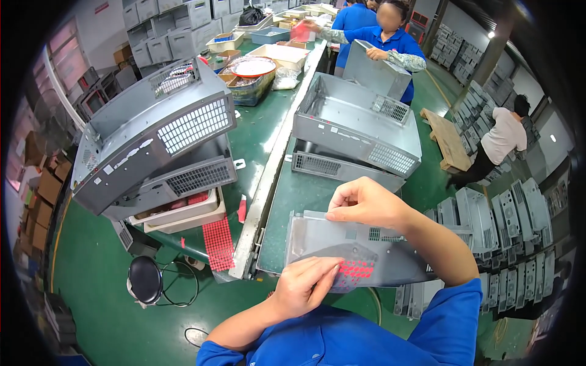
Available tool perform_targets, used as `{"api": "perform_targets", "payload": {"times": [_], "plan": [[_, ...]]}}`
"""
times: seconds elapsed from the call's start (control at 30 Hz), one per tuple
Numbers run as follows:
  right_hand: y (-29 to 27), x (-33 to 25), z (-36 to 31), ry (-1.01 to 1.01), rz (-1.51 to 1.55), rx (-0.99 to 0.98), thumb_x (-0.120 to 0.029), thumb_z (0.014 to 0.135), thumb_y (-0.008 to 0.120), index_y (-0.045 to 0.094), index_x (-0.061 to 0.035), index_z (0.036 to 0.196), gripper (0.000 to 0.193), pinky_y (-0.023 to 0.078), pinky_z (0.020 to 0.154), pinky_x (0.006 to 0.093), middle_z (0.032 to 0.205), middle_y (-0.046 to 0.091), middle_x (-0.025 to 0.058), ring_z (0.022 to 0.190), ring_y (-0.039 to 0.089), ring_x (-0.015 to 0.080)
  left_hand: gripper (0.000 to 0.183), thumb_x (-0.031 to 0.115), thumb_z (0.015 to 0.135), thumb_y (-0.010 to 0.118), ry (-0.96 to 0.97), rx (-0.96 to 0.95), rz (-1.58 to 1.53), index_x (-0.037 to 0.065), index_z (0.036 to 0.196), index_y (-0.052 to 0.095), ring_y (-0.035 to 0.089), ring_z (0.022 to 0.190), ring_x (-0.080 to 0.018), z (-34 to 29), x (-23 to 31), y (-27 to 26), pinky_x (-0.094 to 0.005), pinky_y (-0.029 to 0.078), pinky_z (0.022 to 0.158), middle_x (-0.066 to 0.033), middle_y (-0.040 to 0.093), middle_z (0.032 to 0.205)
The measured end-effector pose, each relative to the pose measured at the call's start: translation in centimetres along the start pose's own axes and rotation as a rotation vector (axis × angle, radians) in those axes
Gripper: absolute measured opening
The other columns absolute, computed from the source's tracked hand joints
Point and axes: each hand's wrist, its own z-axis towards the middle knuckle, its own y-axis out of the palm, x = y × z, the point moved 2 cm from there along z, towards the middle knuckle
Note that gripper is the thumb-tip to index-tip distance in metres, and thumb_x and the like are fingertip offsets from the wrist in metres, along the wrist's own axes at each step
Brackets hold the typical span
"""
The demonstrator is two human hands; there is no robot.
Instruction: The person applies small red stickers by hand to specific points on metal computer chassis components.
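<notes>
In front of me a grey sheet-metal panel (pixel 314 235) with vent slots lies at the table edge. My left hand (pixel 305 285) is closed in a pinch at the left edge of a see-through sheet of small red stickers (pixel 359 268), which lies over the panel's near part. My right hand (pixel 369 204) is over the panel's far edge. Its thumb and fingers are pressed together there; whatever is between them is hidden. Beyond it, open grey metal cases (pixel 357 116) with vent grilles are stacked.
Another case stack (pixel 152 137) rests on white trays (pixel 183 213) to the left. A red-dotted sheet (pixel 218 244) hangs over the green table edge. A black stool (pixel 145 279) stands below. Across the table a co-worker (pixel 390 43) holds a metal panel. Many metal parts (pixel 513 207) fill the right.
</notes>
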Motion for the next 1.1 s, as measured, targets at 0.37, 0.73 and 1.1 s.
{"api": "perform_targets", "payload": {"times": [0.37, 0.73, 1.1], "plan": [[-0.1, 0.3, 0.2, 0.022, 0.078, -0.066, -0.014, 0.079, 0.063, 0.061, 0.0000, 0.083, 0.015, 0.040, 0.059, 0.0198, 0.073, 0.059, 0.0000, 0.067, 0.050, 0.0048, 0.018, -0.005, 0.075, 0.055, 0.029, 0.030, 0.010, -0.006, 0.092, 0.057, 0.060, 0.063, -0.0245, 0.1, -0.1, 0.0, -0.0300, 0.048, 0.057, -0.0153, 0.061, 0.079], [0.0, 0.4, -0.1, 0.127, 0.071, -0.097, -0.020, 0.079, 0.062, 0.062, -0.0032, 0.084, 0.017, 0.039, 0.059, 0.0204, 0.072, 0.057, -0.0019, 0.067, 0.049, 0.0049, 0.017, -0.004, 0.075, 0.055, -0.020, -0.002, 0.046, -0.006, 0.092, 0.057, 0.060, 0.063, -0.0246, -0.3, 0.3, -0.1, -0.0298, 0.048, 0.057, -0.0147, 0.061, 0.077], [0.4, 1.0, -0.3, 0.000, 0.165, -0.142, -0.016, 0.079, 0.062, 0.062, -0.0008, 0.084, 0.016, 0.040, 0.061, 0.0199, 0.075, 0.059, 0.0001, 0.069, 0.050, 0.0047, 0.015, -0.004, 0.076, 0.055, -0.073, 0.030, 0.097, -0.005, 0.091, 0.058, 0.061, 0.064, -0.0251, -1.1, 0.8, 0.2, -0.0301, 0.049, 0.058, -0.0152, 0.061, 0.077]]}}
